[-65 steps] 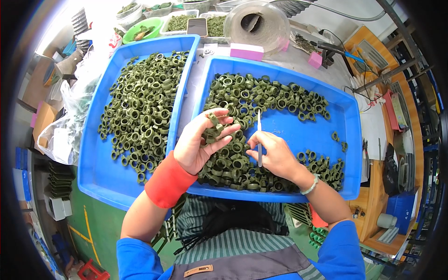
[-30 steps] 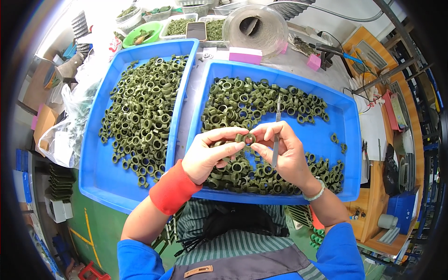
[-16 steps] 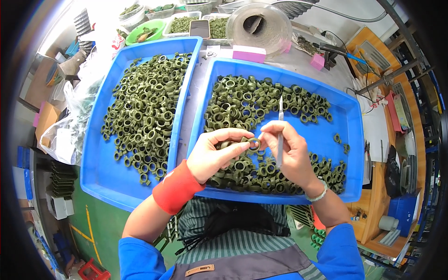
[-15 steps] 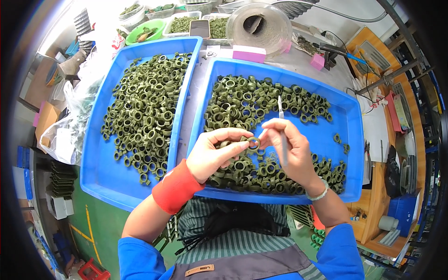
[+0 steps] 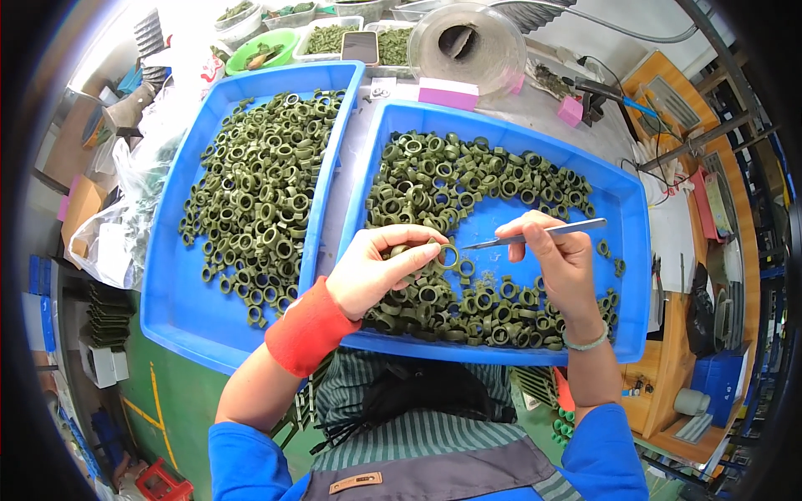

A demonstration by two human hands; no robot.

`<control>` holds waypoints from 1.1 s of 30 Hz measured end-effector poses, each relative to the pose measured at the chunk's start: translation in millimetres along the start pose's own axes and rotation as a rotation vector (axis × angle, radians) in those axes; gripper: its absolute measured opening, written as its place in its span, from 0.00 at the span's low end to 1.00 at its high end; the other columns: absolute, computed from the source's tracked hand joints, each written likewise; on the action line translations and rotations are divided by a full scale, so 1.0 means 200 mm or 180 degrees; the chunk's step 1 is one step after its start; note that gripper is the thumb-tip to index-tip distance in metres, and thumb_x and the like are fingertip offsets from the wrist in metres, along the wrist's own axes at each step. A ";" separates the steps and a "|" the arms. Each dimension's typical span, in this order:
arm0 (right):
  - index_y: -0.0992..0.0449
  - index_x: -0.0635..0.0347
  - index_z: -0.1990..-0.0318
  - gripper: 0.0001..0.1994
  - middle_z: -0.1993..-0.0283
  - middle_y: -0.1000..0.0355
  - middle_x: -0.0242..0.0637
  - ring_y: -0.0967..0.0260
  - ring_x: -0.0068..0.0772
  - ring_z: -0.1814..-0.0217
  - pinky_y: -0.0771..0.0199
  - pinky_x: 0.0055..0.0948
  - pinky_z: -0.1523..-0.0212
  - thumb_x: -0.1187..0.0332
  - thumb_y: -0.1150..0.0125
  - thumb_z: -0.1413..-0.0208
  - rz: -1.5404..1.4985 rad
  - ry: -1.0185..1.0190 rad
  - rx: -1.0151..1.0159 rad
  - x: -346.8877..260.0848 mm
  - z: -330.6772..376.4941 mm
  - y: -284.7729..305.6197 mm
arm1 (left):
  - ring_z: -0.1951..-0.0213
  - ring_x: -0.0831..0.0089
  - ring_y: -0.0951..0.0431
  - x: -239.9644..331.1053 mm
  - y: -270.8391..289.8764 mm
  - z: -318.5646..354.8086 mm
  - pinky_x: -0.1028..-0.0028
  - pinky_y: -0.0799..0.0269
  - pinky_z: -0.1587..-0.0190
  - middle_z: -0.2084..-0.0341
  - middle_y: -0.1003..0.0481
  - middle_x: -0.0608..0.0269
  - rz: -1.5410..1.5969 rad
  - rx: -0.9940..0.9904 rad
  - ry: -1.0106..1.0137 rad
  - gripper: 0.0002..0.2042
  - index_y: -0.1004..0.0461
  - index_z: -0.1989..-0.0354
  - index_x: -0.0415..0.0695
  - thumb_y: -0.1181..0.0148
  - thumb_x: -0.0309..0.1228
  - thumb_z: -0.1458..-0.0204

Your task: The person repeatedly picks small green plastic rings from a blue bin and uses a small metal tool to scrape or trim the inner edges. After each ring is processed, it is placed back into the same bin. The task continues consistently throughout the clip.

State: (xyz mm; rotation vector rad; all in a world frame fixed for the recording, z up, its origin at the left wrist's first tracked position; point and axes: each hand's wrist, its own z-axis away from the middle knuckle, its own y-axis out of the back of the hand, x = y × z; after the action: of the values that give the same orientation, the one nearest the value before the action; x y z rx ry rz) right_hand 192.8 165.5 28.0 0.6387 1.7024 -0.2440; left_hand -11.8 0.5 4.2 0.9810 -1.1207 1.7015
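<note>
Middle of the frame: my left hand [image 5: 376, 265] pinches a green ring [image 5: 457, 252]; my right hand [image 5: 558, 260] grips the knife [image 5: 576, 226], its tip just beside. Ring looks light, fairly stiff, maybe slick; best held by the outer rim, opposite the tip.

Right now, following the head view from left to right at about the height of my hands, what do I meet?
White plastic bag, left blue tray, left hand, pinched green ring, metal tool's pointed tip, right hand, black plastic bag.

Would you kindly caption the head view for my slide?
Left hand holds a green ring, right hand a slim pointed tool.
</note>
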 end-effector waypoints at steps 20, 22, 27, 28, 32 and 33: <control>0.21 0.66 0.64 0.03 0.67 0.20 0.37 0.23 0.28 0.66 0.23 0.24 0.65 0.76 0.39 0.40 0.0742 0.0944 -0.0099 -0.02 0.01 -0.10 | 0.63 0.86 0.27 -0.03 -0.02 0.01 0.83 0.32 0.60 0.64 0.22 0.70 -0.0450 0.0420 -0.0957 0.09 0.22 0.53 0.39 0.40 0.26 0.40; 0.19 0.65 0.66 0.04 0.69 0.20 0.37 0.23 0.32 0.68 0.22 0.26 0.67 0.76 0.31 0.48 0.1016 0.1224 0.0005 -0.02 0.01 -0.12 | 0.64 0.87 0.28 -0.04 -0.04 0.00 0.83 0.32 0.60 0.65 0.23 0.71 -0.0450 0.0552 -0.1111 0.09 0.22 0.53 0.38 0.40 0.25 0.40; 0.18 0.64 0.64 0.12 0.71 0.20 0.36 0.22 0.34 0.70 0.21 0.27 0.70 0.76 0.24 0.57 0.1661 0.1796 0.0053 -0.02 0.02 -0.21 | 0.67 0.89 0.32 -0.09 -0.05 -0.02 0.85 0.35 0.63 0.68 0.25 0.75 -0.0485 0.0843 -0.1263 0.07 0.22 0.55 0.40 0.39 0.26 0.40; 0.18 0.64 0.62 0.12 0.71 0.20 0.36 0.22 0.35 0.71 0.20 0.28 0.69 0.76 0.25 0.57 0.1734 0.1867 0.0098 -0.02 0.02 -0.22 | 0.67 0.89 0.31 -0.09 -0.05 -0.01 0.85 0.35 0.63 0.68 0.25 0.74 -0.0501 0.0853 -0.1207 0.07 0.22 0.55 0.40 0.39 0.25 0.40; 0.21 0.65 0.57 0.07 0.67 0.20 0.40 0.21 0.31 0.67 0.20 0.29 0.65 0.75 0.37 0.43 0.1149 0.1498 0.0343 0.01 0.04 -0.22 | 0.69 0.91 0.32 -0.08 -0.05 -0.01 0.86 0.36 0.66 0.69 0.26 0.75 -0.0470 0.0868 -0.1036 0.07 0.22 0.54 0.40 0.40 0.25 0.40; 0.23 0.66 0.55 0.07 0.66 0.20 0.42 0.21 0.31 0.66 0.19 0.30 0.63 0.74 0.45 0.37 0.0914 0.1309 0.0483 0.03 0.05 -0.20 | 0.70 0.92 0.33 -0.08 -0.05 0.00 0.87 0.37 0.67 0.71 0.26 0.76 -0.0441 0.0868 -0.1007 0.07 0.22 0.54 0.40 0.39 0.26 0.40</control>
State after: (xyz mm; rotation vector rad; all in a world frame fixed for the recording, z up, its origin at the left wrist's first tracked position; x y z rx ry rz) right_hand 179.1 129.8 11.9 1.0936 1.9646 -0.0369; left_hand 2.1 -0.2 -8.0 1.5057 -1.0035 1.6512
